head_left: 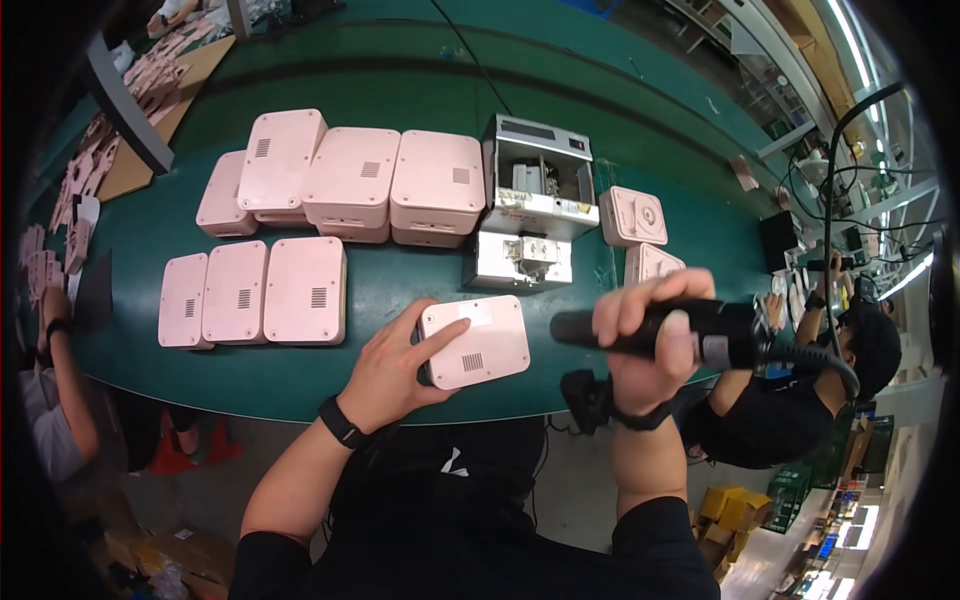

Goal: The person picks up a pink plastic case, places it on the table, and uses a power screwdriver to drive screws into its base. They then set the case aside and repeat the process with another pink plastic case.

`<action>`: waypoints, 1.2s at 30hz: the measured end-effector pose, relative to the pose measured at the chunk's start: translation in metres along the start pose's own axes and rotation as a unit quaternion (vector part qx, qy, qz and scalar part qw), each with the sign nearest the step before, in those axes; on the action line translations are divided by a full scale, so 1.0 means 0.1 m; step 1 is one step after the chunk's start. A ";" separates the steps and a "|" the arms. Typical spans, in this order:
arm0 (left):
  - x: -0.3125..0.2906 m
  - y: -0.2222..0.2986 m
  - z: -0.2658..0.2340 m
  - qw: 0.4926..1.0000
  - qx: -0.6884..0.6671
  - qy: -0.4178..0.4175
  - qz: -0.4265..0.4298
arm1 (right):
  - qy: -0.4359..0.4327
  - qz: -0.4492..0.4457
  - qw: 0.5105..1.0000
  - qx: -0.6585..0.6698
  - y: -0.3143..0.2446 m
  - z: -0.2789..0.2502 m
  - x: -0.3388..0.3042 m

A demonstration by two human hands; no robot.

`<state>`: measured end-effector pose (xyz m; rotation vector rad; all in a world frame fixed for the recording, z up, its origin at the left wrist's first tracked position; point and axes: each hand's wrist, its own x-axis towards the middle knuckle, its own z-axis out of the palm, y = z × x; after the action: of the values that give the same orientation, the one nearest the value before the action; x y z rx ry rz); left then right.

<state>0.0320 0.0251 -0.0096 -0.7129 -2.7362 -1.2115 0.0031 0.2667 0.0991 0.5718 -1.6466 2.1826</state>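
A pink box [485,355] is held at the near edge of the green counter [400,275], roughly midway between left and right. It is gripped at its left end by the left hand [392,362]; the grip is closed around that end, with one digit laid across the face onto a white label [480,314]. No writing can be made out on this label at this size. A group of slots is seen in the face, toward the near edge.

To the right, a black cylindrical tool [722,330] is clasped in the right hand [650,335], its fingers wrapped round the barrel. Its narrow end is pointed left toward the box, with a gap left between. A small pale label [715,350] is borne on the barrel, its print too blurred to be read.

Beyond the held box, a metal machine [535,216] is placed, marked with yellowish stickers [578,208]. To its left, pink boxes are stacked in a far row [435,180]; a near row of three [305,295] is set before them. Two smaller pink units [635,215] are seen to the machine's right.
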 end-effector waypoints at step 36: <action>0.10 -0.06 0.12 1.000 -0.011 0.010 0.015 | -0.049 0.104 0.993 -0.013 -0.02 0.26 -0.42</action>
<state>0.0221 0.0338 -0.0194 -0.7365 -2.6914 -1.2369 0.0434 0.2412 0.0854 0.5305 -1.8578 2.3063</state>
